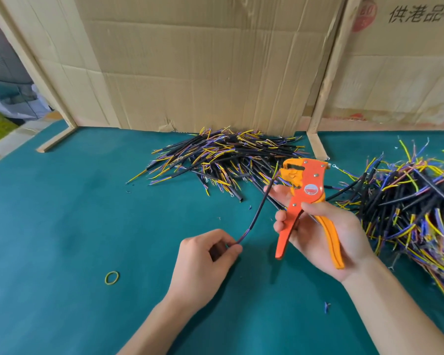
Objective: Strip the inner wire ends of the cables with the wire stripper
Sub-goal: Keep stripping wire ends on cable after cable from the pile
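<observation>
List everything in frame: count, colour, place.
wire stripper: one, orange and yellow, upright in the right hand.
held cable: one, black, running from the left hand up to the stripper's head.
centre cable pile: one heap, black with yellow and purple ends, by the cardboard.
right cable pile: one heap, same colours, right edge.
rubber band: one, yellow-green, near left.
table mat: one, teal.
cardboard: brown sheets, behind.
left hand: pinches the cable's near end.
right hand: holds the stripper.
</observation>
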